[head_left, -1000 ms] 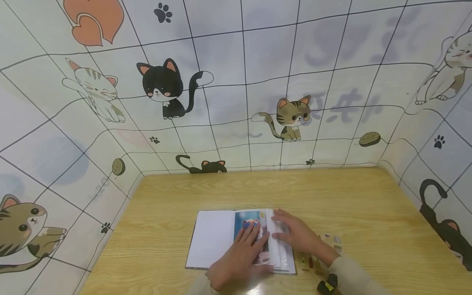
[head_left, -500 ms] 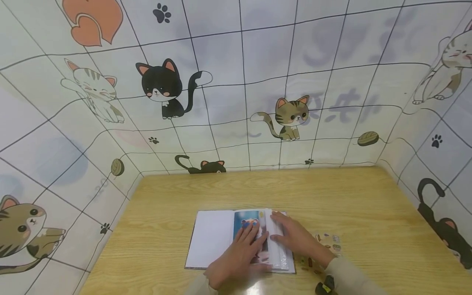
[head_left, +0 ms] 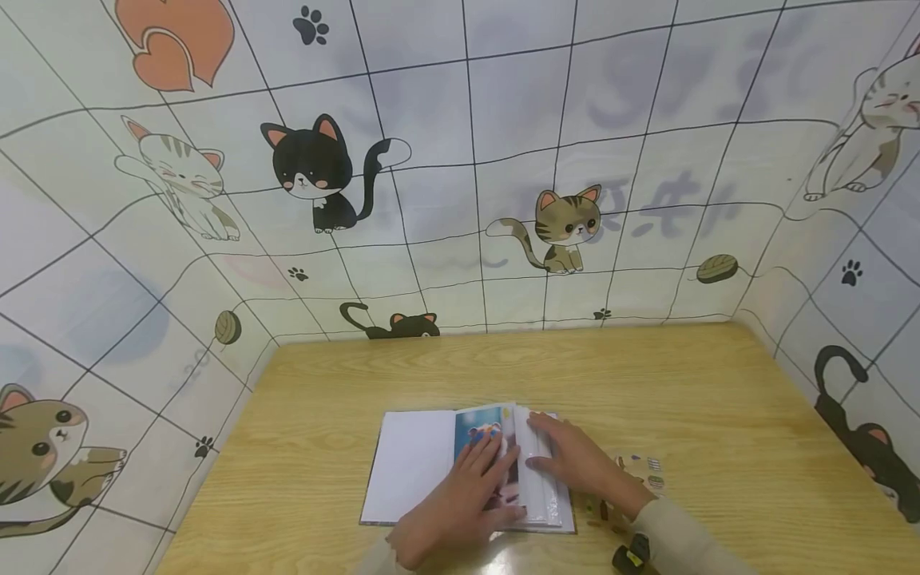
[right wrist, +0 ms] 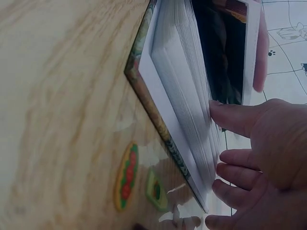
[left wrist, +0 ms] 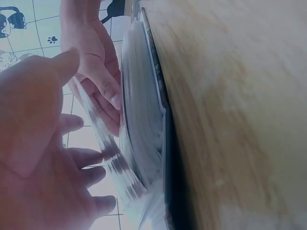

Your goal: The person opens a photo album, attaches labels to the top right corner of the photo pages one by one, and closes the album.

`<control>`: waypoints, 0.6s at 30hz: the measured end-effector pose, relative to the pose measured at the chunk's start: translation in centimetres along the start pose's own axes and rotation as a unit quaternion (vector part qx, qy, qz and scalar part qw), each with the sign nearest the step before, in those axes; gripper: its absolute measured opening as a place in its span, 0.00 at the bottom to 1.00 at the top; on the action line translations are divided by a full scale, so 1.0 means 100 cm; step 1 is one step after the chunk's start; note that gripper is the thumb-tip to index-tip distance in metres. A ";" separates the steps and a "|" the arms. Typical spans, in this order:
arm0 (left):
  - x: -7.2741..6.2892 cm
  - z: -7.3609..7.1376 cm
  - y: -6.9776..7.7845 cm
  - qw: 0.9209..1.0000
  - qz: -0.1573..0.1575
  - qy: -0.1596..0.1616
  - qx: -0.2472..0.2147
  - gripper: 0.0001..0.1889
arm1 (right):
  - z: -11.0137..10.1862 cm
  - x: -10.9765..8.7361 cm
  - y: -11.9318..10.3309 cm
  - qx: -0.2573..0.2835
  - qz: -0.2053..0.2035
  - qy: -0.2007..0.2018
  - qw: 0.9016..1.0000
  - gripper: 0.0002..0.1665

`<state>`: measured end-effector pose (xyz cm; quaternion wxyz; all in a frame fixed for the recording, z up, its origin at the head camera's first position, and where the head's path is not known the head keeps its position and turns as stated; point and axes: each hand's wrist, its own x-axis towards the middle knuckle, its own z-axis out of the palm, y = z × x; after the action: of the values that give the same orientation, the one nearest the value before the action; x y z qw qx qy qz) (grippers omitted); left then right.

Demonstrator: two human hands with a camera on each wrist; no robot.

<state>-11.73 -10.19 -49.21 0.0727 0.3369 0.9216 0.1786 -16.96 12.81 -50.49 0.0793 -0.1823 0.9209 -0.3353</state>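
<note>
A photo album [head_left: 413, 467] lies spread on the table, its blank white inside cover to the left. My left hand [head_left: 460, 495] rests with extended fingers over the topmost leaf, whose blue-topped photo [head_left: 469, 422] is partly hidden beneath it. In the left wrist view that leaf [left wrist: 115, 155] stands tilted off the page stack [left wrist: 139, 100], with the left fingers against its face. My right hand [head_left: 575, 459] touches the stack's right edge. The right wrist view puts its thumb [right wrist: 232, 117] at the page edges, other fingers beside them, loosely bent.
A clear sheet of food stickers [head_left: 647, 471] lies right of the album, partly under the right forearm. Nearer me is a small black-and-yellow item [head_left: 632, 555], kind unclear. Cat-patterned walls [head_left: 446, 200] border the wooden table [head_left: 309, 399] at back and sides.
The photo leaf has risen slightly and leans a little left. My left hand has shifted slightly left with it. The right hand stays nearly still at the page edges.
</note>
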 end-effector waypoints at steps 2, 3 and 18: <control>-0.002 0.000 0.000 1.000 0.004 0.011 0.003 0.40 | 0.001 0.000 0.000 0.001 0.003 0.000 1.000 0.38; -0.003 0.000 0.000 1.000 0.006 0.017 0.009 0.40 | 0.001 0.000 0.000 0.002 0.004 0.000 1.000 0.38; -0.024 -0.007 -0.001 0.965 0.079 0.237 0.083 0.33 | -0.001 0.000 0.001 0.005 -0.022 0.013 1.000 0.37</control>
<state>-10.09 -11.99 -48.59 -0.1903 0.3614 0.8946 0.1812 -16.99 12.91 -50.50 0.0606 -0.1978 0.9158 -0.3443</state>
